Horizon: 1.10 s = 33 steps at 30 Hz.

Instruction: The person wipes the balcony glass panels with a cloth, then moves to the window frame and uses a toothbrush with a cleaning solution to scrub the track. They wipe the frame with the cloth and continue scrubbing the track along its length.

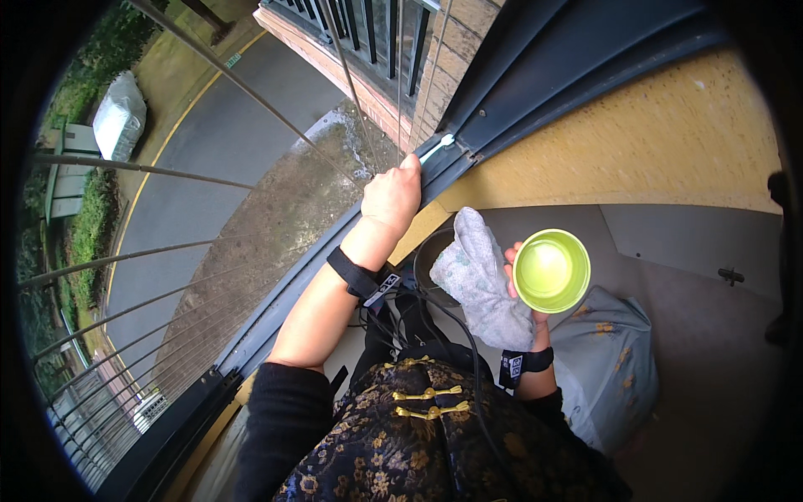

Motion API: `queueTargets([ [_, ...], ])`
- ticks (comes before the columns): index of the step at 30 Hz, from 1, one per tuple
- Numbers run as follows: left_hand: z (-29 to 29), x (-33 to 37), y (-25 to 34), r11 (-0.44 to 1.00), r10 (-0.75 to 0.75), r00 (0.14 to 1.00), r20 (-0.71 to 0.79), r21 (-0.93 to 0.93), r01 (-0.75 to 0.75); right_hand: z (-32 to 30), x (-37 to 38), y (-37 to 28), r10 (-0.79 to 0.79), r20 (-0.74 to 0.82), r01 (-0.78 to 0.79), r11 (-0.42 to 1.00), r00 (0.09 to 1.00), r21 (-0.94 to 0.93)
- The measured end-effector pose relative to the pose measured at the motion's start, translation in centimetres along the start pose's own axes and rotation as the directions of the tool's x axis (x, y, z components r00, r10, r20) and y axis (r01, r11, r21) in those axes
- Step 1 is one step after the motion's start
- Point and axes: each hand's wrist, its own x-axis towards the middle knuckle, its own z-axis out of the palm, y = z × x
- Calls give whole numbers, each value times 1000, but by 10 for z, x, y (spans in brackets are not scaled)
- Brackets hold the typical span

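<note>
My left hand [391, 197] is closed around the handle of a slim pale brush [437, 149], which looks like a toothbrush. Its white head rests in the corner of the dark window frame track [456, 163]. A light green cup [552, 269] is in my right hand [510, 266], tilted so its inside shows; whether it holds water I cannot tell. Against the same hand hangs a grey-white cloth [485, 289], draped over the wrist area. Most of the right hand's fingers are hidden behind the cup and cloth.
Thin metal cables [209, 177] run across the opening, with a road [242, 109] far below. A yellow speckled sill [636, 138] lies inside the frame. Below the cloth stands a dark round container [428, 251]. A grey flowered cover [615, 360] bulges at the right.
</note>
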Motion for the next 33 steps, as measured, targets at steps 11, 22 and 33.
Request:
queueTargets([
  [11,-29,7,-25,985,170,959,226,-16,-171,-10,3,-14,139,68,-143,988,988,50],
  [22,-16,-28,-8,988,23,998,58,152,-32,-26,0,-6,148,69,-163,912,987,376],
  [33,-16,-178,-113,952,-161,987,25,267,148,-16,6,-14,274,113,-296,892,955,340],
])
